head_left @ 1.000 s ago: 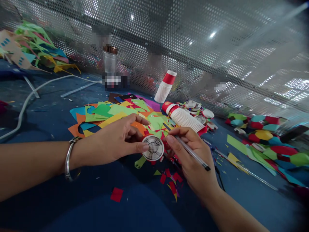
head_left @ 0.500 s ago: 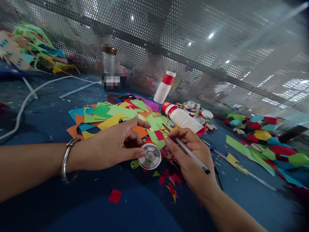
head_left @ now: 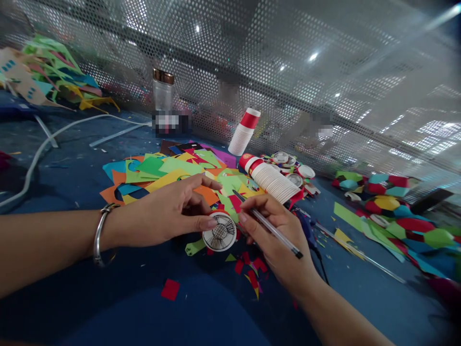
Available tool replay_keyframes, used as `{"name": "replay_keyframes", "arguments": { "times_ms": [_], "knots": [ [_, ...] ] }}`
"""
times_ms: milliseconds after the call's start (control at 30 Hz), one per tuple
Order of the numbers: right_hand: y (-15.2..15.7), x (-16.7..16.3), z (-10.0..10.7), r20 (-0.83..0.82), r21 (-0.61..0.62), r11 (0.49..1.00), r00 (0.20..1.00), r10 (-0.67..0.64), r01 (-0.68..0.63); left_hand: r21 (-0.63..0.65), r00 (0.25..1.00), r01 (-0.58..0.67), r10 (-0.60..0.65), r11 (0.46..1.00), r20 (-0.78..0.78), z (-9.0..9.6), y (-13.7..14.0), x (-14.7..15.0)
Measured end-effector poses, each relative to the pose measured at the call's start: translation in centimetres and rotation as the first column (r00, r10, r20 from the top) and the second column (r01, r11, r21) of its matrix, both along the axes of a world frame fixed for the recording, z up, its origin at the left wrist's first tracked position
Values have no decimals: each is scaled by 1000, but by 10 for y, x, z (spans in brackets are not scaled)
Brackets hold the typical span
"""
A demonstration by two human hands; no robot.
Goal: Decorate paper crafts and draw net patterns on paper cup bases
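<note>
Head view: from afar I see left hand (head_left: 180,211) half-curled, thumb and fingers pinching drawn-on disc (head_left: 220,234) above desk (head_left: 118,302), toward near edge; inked side up, likely keeping marks visible. Right hand (head_left: 281,259) wrapped round pen (head_left: 272,229), tip off disc, probably avoiding smudges.

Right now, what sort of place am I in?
Probably a paper-craft workspace: colored paper pieces are heaped before you, near stacked paper cups, and your right hand holds a pen.
</note>
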State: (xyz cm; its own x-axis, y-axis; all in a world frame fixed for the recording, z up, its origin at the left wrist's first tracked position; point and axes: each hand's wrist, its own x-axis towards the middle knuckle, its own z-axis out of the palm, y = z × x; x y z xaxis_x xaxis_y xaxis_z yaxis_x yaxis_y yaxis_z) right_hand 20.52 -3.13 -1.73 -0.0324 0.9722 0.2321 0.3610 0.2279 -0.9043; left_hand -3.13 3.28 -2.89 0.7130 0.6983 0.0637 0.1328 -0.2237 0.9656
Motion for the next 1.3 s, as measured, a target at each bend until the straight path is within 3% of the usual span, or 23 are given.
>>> {"name": "replay_keyframes", "arguments": {
  "times_ms": [533,767,1133,1300],
  "knots": [
    [-1,5,-1,24,-145,980,990,139,-134,7,994,1,0,1000,-105,-4,-5,-4],
    [-2,8,1,23,-143,980,989,143,-138,-36,998,-35,33,999,-61,-3,-1,-2],
    [0,8,1,68,-118,983,987,147,-138,73,994,-16,24,997,-110,-4,2,-3],
    [3,10,1,85,-114,983,984,154,-144,60,991,-46,53,997,-126,-4,4,-3]
  ]
}}
